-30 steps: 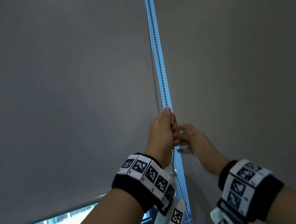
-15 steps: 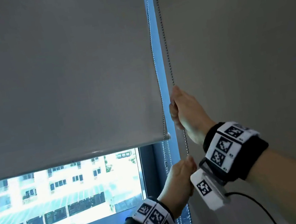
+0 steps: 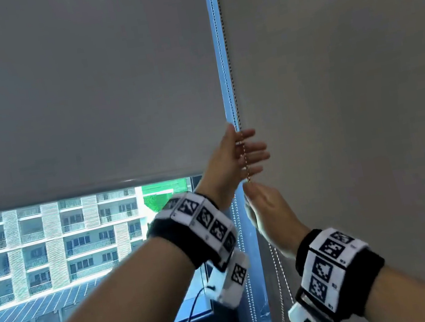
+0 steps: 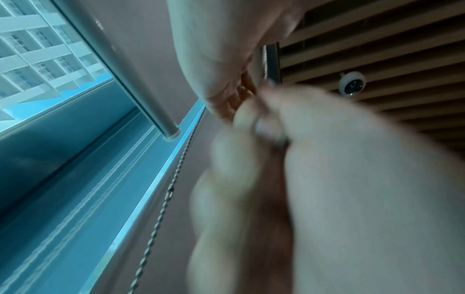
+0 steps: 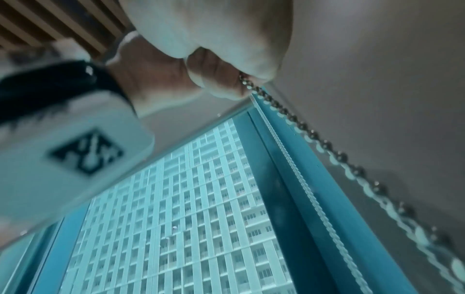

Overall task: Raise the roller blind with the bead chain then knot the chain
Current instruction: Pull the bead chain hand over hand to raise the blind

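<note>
A grey roller blind (image 3: 86,97) hangs over the window, its bottom bar (image 3: 72,191) about halfway down the head view. The bead chain (image 3: 231,75) runs vertically along the blind's right edge. My left hand (image 3: 246,139) is raised beside the chain with thumb up and fingers spread straight; the chain passes across the fingers (image 3: 256,154). Just below it, my right hand (image 3: 249,191) grips the chain in a fist. In the right wrist view the chain (image 5: 302,127) leaves the closed right hand (image 5: 226,79) and hangs slack. The left wrist view is blurred.
A second grey blind (image 3: 332,87) covers the wall area to the right. The uncovered window (image 3: 54,253) shows apartment buildings. A black cable (image 3: 190,315) hangs from my left wrist unit. A slatted wooden ceiling with a small dome fitting (image 4: 351,84) is overhead.
The blind's bottom bar has risen, uncovering more window. My right hand has pulled down with the chain. My left hand has let go low down, moved up above the right hand and opened.
</note>
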Demonstrator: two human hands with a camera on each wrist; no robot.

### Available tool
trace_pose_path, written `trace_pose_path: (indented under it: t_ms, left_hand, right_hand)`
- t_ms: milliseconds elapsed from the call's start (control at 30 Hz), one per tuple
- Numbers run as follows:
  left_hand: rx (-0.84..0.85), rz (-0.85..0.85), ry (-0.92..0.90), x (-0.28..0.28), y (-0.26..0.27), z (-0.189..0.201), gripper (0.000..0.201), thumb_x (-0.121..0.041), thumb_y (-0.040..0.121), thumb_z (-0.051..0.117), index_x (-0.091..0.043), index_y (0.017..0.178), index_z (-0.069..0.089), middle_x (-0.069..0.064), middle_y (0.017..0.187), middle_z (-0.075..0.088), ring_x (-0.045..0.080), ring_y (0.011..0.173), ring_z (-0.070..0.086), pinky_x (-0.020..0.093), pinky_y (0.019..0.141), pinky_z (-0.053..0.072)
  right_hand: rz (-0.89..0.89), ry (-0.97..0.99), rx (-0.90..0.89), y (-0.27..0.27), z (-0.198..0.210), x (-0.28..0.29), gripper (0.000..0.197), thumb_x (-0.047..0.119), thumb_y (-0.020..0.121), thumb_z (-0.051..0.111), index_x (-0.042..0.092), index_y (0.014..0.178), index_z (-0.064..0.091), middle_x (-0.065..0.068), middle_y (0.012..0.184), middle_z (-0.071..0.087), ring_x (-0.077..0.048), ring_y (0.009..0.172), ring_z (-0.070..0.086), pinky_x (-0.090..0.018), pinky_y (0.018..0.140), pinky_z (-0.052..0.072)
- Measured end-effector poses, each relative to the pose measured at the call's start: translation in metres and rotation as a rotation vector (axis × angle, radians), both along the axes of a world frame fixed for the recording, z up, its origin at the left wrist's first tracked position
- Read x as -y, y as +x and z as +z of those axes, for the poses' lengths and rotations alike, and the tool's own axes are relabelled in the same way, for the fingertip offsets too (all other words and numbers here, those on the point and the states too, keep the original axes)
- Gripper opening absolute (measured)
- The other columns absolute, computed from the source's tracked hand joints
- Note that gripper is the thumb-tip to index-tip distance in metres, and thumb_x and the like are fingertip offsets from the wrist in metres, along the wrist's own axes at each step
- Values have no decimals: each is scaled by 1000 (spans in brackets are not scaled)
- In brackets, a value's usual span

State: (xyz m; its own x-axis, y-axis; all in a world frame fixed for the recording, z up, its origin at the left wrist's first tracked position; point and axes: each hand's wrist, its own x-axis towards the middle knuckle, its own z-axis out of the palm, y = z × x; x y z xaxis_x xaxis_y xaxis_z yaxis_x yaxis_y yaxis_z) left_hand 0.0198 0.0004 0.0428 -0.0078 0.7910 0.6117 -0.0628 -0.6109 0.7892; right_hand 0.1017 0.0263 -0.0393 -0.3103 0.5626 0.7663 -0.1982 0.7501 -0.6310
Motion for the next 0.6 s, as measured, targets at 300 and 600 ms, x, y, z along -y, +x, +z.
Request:
trace_pose_path:
  t_ms: [300,600]
  left_hand:
    - [96,226,68,1,10,46,30,-27,94,35,-21,65,37,-8,48,31,10,39,21,20,42,18]
    - [53,205,55,-5,-2,13,34,-26,88,41,-25,56,29,-7,48,25,11,42,16,19,40,14]
  right_hand:
    - [-24,24,224,0,-69,-12,37,11,94,36,27,61,45,18,48,48,2,45,37,-12,53,29]
    - [-5,-84,135,5,-10,-4,45,61,86,23,30,94,55,2,81,64,-2,71,63,-22,71,48]
